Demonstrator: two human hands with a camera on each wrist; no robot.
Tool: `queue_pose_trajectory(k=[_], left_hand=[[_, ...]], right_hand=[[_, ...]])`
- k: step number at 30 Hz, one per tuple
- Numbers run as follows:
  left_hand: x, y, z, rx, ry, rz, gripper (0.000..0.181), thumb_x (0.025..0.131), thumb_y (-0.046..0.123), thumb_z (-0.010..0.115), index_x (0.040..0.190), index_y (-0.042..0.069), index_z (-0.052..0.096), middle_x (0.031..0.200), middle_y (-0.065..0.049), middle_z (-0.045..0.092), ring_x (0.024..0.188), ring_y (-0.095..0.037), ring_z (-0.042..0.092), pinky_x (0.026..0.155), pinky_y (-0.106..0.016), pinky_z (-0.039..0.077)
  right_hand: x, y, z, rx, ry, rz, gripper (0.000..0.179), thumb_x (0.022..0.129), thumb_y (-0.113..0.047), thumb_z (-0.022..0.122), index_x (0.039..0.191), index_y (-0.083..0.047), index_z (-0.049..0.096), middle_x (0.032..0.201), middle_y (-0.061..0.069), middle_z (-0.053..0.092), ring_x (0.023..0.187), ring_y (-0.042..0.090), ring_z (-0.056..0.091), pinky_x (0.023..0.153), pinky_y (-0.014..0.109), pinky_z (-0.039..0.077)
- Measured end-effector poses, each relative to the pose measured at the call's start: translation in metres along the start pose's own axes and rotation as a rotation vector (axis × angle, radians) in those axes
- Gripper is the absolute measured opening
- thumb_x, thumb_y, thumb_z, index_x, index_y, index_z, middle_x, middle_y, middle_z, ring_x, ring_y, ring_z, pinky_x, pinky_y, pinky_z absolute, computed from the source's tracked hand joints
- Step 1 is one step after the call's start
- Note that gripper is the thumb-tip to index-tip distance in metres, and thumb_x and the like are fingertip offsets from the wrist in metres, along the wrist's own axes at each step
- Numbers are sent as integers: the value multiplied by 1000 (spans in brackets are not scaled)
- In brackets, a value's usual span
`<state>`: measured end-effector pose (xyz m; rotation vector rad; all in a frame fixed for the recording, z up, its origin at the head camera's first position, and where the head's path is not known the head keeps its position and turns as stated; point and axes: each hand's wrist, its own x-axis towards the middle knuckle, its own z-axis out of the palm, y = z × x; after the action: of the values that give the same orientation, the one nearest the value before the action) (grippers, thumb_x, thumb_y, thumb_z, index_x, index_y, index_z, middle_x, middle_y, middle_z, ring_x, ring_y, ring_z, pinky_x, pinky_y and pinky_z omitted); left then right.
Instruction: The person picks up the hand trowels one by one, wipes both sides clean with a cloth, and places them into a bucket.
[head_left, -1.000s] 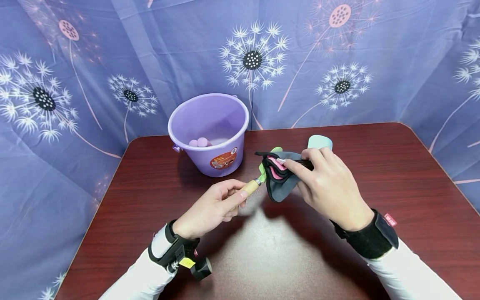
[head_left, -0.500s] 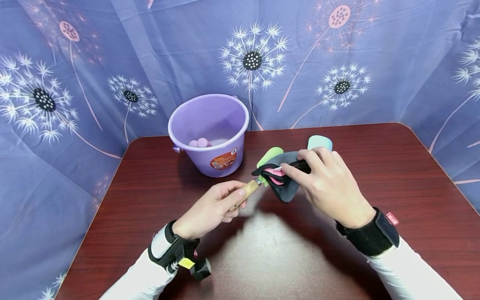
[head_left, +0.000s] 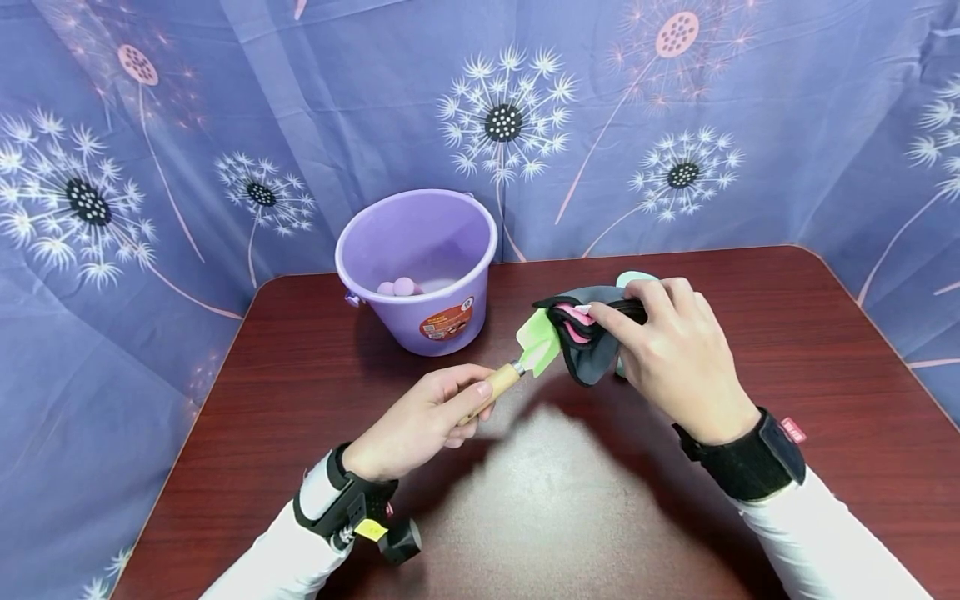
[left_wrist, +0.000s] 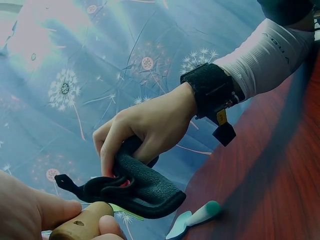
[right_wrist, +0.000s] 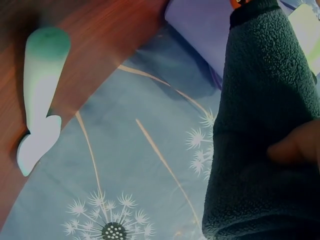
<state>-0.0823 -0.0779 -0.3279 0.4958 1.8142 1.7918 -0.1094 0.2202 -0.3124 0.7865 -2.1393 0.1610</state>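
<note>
In the head view my left hand (head_left: pixel 431 408) grips the wooden handle of a small garden trowel (head_left: pixel 537 340), its light green blade tilted up and to the right. My right hand (head_left: pixel 675 358) pinches a folded dark grey cloth (head_left: pixel 588 354) with black edging and pink inner folds. The cloth's left edge overlaps the right side of the blade. Close up in the left wrist view, the cloth (left_wrist: pixel 150 185) hangs just past the handle (left_wrist: pixel 82 225). Fuzzy grey fabric (right_wrist: pixel 265 90) fills the right of the right wrist view, a fingertip pressing into it.
Back left on the dark red table (head_left: pixel 300 467) stands a purple bucket (head_left: pixel 397 321) with several small lilac rounded pieces (head_left: pixel 403 287) inside. A mint-green and white tool (right_wrist: pixel 45 80) lies behind the right hand. A dandelion-print curtain (head_left: pixel 570 125) hangs behind the table.
My right hand has moved the cloth to the right along and off much of the blade, exposing more green, and it now overlaps the mint tool. The left hand stays nearly still.
</note>
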Motion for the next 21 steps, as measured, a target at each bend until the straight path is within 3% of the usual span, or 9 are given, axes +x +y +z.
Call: queue_pose_trajectory(k=[21], left_hand=[[-1, 2, -1, 22, -6, 50, 26, 107, 23, 46, 120, 3, 58, 89, -19, 46, 56, -12, 33, 49, -20, 26]], right_hand=[[-14, 12, 9, 56, -28, 241, 44, 82, -7, 44, 114, -12, 73, 99, 21, 53, 77, 40, 42, 64, 50, 38]])
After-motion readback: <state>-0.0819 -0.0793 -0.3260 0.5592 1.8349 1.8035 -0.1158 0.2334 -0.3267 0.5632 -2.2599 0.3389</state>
